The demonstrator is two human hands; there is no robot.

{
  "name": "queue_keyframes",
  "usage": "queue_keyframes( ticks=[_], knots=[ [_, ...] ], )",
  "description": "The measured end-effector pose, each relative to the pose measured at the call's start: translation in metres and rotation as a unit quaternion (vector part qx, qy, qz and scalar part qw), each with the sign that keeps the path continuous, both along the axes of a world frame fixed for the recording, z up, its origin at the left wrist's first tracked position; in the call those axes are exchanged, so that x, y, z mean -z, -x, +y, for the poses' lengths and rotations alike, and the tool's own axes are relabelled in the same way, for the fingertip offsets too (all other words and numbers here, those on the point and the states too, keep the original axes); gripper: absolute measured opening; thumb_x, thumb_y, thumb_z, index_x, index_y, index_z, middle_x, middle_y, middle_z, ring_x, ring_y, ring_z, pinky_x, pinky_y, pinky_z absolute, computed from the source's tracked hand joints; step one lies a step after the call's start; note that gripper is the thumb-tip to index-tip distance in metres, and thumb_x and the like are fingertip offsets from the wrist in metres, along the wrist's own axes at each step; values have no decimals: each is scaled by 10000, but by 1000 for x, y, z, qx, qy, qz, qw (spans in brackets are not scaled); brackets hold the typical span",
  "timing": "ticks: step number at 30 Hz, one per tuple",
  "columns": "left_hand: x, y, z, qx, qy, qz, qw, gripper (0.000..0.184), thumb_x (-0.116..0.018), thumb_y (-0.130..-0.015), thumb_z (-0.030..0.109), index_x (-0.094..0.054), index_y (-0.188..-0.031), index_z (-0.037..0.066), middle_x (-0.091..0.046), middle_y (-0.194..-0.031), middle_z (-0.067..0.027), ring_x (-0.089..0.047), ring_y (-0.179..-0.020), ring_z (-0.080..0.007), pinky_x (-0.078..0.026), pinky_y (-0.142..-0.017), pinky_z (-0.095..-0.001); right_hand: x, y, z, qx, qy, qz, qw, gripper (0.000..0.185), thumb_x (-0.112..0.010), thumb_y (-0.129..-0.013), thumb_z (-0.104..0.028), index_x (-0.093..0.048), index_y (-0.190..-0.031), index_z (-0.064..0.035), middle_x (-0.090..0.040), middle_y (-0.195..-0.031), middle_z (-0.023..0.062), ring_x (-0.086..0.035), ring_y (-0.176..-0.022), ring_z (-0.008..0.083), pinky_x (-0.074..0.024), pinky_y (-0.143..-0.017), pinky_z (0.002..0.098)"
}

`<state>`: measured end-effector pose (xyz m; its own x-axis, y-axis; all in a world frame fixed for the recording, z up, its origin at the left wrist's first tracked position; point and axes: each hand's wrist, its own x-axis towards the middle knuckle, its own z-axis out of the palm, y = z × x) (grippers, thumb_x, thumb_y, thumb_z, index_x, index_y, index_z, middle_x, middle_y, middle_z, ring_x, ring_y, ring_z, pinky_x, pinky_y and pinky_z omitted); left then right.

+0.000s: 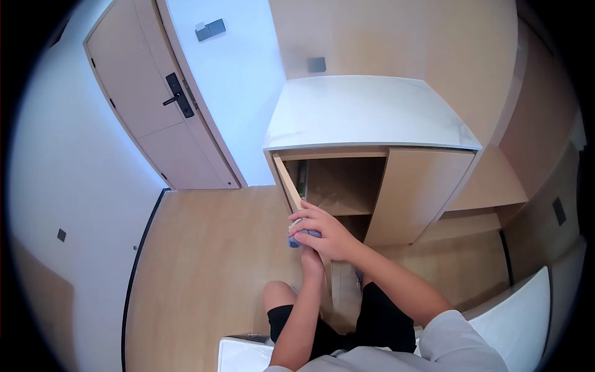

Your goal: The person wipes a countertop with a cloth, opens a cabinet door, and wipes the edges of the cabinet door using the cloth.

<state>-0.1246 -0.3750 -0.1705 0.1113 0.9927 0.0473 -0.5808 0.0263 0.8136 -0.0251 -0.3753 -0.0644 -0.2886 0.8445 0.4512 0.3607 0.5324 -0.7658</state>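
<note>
A small blue-and-white object (294,240) is held up in front of the open cabinet door (287,180); its exact kind cannot be made out. My right hand (328,234) lies over it from the right, fingers curled round its top and side. From below, my left hand (312,259) reaches up to the same object and appears to support it, though its fingers are mostly hidden. Behind my hands is the wooden cabinet (427,192), its left door swung out towards me. Inside, a shelf (350,203) and some clear, shiny item (327,201) show faintly.
The cabinet has a white marbled top (359,111) and a shut right door. A pink-beige room door (142,93) with a black handle stands at the left. White seat-like surfaces (514,322) are at the lower right and beneath me. Wooden floor (198,260) extends to the left.
</note>
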Motion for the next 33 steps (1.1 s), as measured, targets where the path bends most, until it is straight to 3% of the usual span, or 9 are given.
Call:
queue_keyframes(
  ticks=[2, 11, 13, 15, 17, 20, 23, 26, 33],
  knots=[
    [27, 1, 6, -2, -30, 2, 1000, 597, -347, -1169, 355, -178, -1698, 135, -376, -1628, -82, -405, -1486, -216, -389, -1198, -367, 2, 3, -16, 0, -11, 9, 1000, 176, -701, -975, -201, -781, -1094, -99, -652, -1390, 102, -433, -1490, 390, -340, -1231, 505],
    [56, 23, 23, 58, -63, 14, 996, 622, -343, -1166, 346, -135, -1720, 157, -461, -1534, -107, -514, -1339, -187, -466, -1102, -328, 27, 7, -77, 8, -70, 141, 988, 187, -693, -984, -118, -779, -1142, -66, -653, -1402, 127, -476, -1477, 354, -377, -1209, 461],
    [38, 28, 17, 63, -74, 24, 995, 628, -342, -1166, 344, -125, -1725, 161, -480, -1514, -113, -539, -1307, -180, -483, -1080, -319, 24, 10, -88, 13, -65, 207, 976, 187, -709, -973, -110, -783, -1138, -61, -662, -1389, 129, -482, -1472, 353, -381, -1205, 458],
    [-20, 26, -6, 31, -81, 88, 992, 629, -323, -1167, 349, -107, -1730, 167, -485, -1520, -103, -531, -1306, -167, -465, -1091, -315, 24, 11, -78, 54, -68, 248, 965, 246, -654, -1027, -149, -743, -1230, -41, -612, -1459, 147, -497, -1456, 322, -376, -1203, 429],
    [-26, 29, -8, 20, -104, 80, 991, 611, -275, -1169, 339, -112, -1733, 173, -466, -1560, -65, -525, -1298, -149, -426, -1123, -312, 22, 15, -67, 93, -42, 313, 944, 294, -613, -1063, -179, -708, -1300, -34, -574, -1510, 156, -491, -1457, 303, -358, -1212, 417],
    [-63, 30, -18, 7, -81, 71, 994, 601, -263, -1147, 315, -193, -1726, 168, -476, -1555, -45, -524, -1300, -145, -411, -1132, -302, 37, 32, -56, 96, -22, 306, 947, 359, -562, -1099, -224, -662, -1369, -9, -529, -1561, 164, -490, -1452, 284, -353, -1213, 402],
    [-48, 44, -12, 20, -53, 44, 997, 578, -253, -1131, 283, -299, -1700, 193, -471, -1591, -62, -518, -1372, -181, -413, -1171, -357, 58, 44, -53, 66, -15, 305, 950, 375, -560, -1105, -236, -660, -1383, -4, -512, -1587, 175, -446, -1501, 306, -342, -1225, 414],
    [-45, 57, -9, 35, -68, 25, 997, 586, -235, -1127, 288, -327, -1684, 131, -454, -1612, -73, -491, -1411, -183, -395, -1193, -356, 60, 54, -46, 36, -25, 298, 954, 347, -589, -1087, -204, -683, -1368, -23, -547, -1563, 176, -389, -1553, 341, -339, -1229, 429],
    [-64, 79, -12, 19, -69, 20, 997, 635, -349, -1095, 223, -234, -1687, 23, -322, -1709, -138, -328, -1568, -248, -280, -1271, -380, 62, 64, 12, 17, -67, 263, 962, 341, -586, -1084, -228, -702, -1322, -12, -561, -1547, 183, -332, -1577, 381, -286, -1257, 486]
  ],
)
